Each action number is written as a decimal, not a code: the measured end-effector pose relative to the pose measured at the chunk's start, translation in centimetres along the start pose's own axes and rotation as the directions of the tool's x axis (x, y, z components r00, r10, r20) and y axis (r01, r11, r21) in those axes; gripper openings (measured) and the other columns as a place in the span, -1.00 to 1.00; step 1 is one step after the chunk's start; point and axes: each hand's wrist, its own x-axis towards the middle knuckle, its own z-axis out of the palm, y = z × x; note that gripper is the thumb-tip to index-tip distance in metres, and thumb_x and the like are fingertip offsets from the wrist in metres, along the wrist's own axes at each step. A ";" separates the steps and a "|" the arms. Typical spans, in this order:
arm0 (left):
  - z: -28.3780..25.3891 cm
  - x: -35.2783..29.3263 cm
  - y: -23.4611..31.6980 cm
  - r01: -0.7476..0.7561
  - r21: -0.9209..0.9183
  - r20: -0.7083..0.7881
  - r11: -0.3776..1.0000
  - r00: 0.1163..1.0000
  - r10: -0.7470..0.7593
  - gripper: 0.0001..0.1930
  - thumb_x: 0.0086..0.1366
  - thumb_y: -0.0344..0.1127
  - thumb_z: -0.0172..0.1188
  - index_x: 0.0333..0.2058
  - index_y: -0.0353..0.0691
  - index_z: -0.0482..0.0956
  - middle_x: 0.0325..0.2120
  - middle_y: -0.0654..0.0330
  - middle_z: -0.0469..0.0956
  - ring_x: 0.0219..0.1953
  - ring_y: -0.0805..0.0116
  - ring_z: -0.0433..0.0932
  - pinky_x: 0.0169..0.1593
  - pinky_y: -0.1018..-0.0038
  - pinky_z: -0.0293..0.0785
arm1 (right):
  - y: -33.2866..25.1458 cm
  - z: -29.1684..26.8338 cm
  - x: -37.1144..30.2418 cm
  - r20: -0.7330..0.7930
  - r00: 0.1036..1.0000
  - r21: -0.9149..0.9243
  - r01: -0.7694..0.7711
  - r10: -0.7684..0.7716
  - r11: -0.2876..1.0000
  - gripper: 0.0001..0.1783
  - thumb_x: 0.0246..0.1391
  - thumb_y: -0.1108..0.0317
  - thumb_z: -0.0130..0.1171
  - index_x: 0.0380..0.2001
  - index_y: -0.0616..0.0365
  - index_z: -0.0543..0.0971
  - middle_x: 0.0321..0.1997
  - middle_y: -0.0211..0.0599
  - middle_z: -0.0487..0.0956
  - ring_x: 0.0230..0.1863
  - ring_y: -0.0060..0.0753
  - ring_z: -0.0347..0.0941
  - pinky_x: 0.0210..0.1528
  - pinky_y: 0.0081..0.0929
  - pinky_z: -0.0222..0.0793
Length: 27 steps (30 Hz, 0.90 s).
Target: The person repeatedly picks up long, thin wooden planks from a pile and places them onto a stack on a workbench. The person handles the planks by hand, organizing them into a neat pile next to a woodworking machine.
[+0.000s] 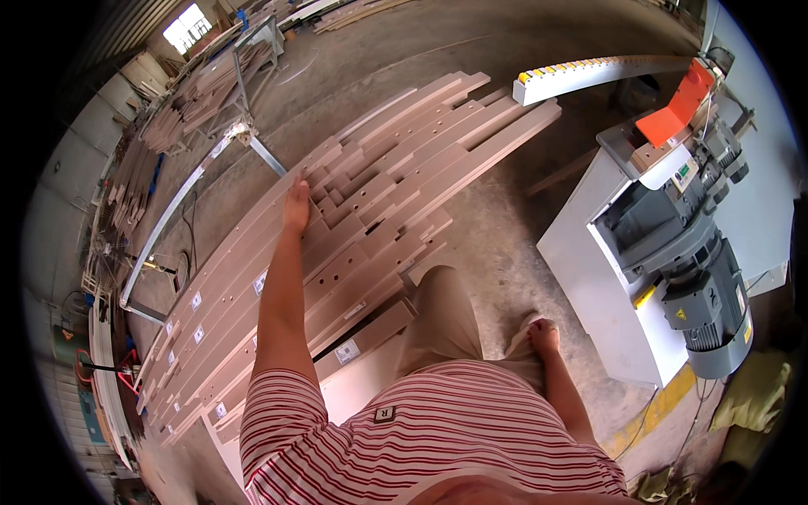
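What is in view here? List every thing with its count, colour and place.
boards: many, pale pink-beige, piled on the floor ahead and to the left
metal rail: one, grey, along the pile's left side
machine: one, white cabinet with grey motor and orange guard, right
conveyor strip: one, white with yellow tabs, top right
floor: grey concrete
left hand: flat on the boards
right hand: at the thigh, on beige trousers
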 end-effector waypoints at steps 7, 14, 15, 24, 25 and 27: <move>-0.2 0.0 2.7 0.319 0.151 -0.106 0.936 0.946 -0.306 -0.24 0.35 0.30 -0.30 0.31 -0.16 0.14 0.35 0.14 0.07 0.39 0.24 0.01 0.38 0.19 -0.13 | 0.5 0.5 0.6 0.011 1.000 -0.065 -0.012 0.013 0.998 -0.78 0.07 0.26 0.08 -0.35 0.17 0.60 -0.51 -0.31 0.62 -0.53 -0.48 0.54 -0.44 -0.47 0.46; -0.1 0.0 3.5 0.409 0.311 -0.139 0.858 0.912 -0.385 -0.33 0.35 0.21 -0.24 0.31 -0.06 0.16 0.36 0.29 0.04 0.40 0.33 -0.04 0.37 0.15 -0.14 | -0.1 -0.1 0.0 -0.005 1.000 -0.091 -0.009 0.009 0.996 -0.75 0.05 0.20 0.08 -0.37 0.14 0.61 -0.51 -0.26 0.62 -0.47 -0.36 0.56 -0.36 -0.39 0.44; -0.2 -0.1 3.2 0.409 0.319 -0.143 0.855 0.913 -0.383 -0.34 0.35 0.17 -0.22 0.30 -0.06 0.17 0.36 0.29 0.05 0.39 0.34 -0.03 0.36 0.14 -0.14 | -0.2 -0.1 -0.1 0.003 1.000 -0.066 -0.024 0.024 0.998 -0.74 0.04 0.18 0.06 -0.37 0.12 0.61 -0.50 -0.20 0.62 -0.44 -0.25 0.57 -0.30 -0.32 0.44; 1.4 1.3 4.1 0.378 0.368 -0.134 0.850 0.925 -0.354 -0.41 0.34 0.03 -0.15 0.30 -0.02 0.16 0.34 0.30 0.10 0.37 0.35 0.05 0.32 0.00 -0.07 | 1.3 0.3 0.1 -0.070 0.996 -0.098 0.040 -0.047 0.994 -0.75 0.06 0.21 0.08 -0.40 0.15 0.61 -0.56 -0.30 0.61 -0.56 -0.44 0.54 -0.46 -0.43 0.44; 2.1 1.9 4.0 0.362 0.388 -0.130 0.848 0.932 -0.338 -0.40 0.34 0.03 -0.15 0.30 -0.02 0.16 0.34 0.30 0.10 0.37 0.35 0.06 0.32 -0.01 -0.05 | 1.7 0.0 0.2 -0.060 0.998 -0.048 0.011 -0.014 0.999 -0.75 0.05 0.20 0.08 -0.40 0.14 0.61 -0.56 -0.29 0.61 -0.56 -0.42 0.54 -0.47 -0.42 0.44; 2.3 2.2 -1.6 0.290 0.554 -0.077 0.781 0.951 -0.298 -0.40 0.33 0.04 -0.14 0.29 -0.02 0.17 0.34 0.28 0.11 0.36 0.34 0.08 0.29 -0.04 0.00 | -2.6 -0.9 -0.5 0.027 0.998 -0.031 -0.049 0.049 0.998 -0.75 0.05 0.19 0.08 -0.41 0.13 0.62 -0.58 -0.28 0.60 -0.58 -0.38 0.54 -0.49 -0.40 0.44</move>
